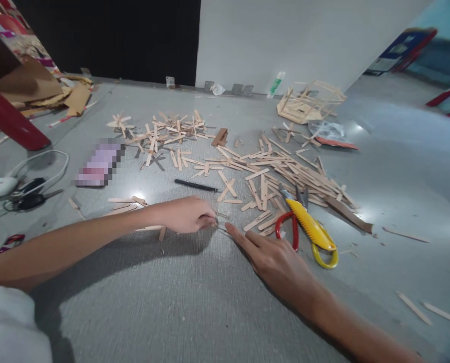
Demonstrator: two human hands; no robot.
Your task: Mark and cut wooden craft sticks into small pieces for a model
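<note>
Works low over a grey floor (164, 302), pinching narrowly with the left hand (190, 215) on what looks like one end of a thin stick (222, 230), above the open middle of the floor and well apart from its far edge at the wall (278, 40). Points the right hand (276, 254) in from the other side, stretching the index finger to the stick's other end; cannot tell about a grip there, with the right thumb out of sight. Has a black tool (194, 185) lying just beyond the left hand, and loose sticks (122, 205) partly hidden behind the left forearm. Has a yellow cutter (308, 222) resting across red-handled scissors (295, 233) just beyond the right hand, beside a heap of sticks (285, 166). Shows crossed sticks (172, 131) farther out, toward the far edge, with a glue tube (276, 84) and a stick frame (300, 113) nearer the wall's right end. Has a blurred-out phone (100, 164) to the left, keys (30, 199) and a white cable (64, 161) beside it, and torn cardboard (32, 85) at the far left corner
</note>
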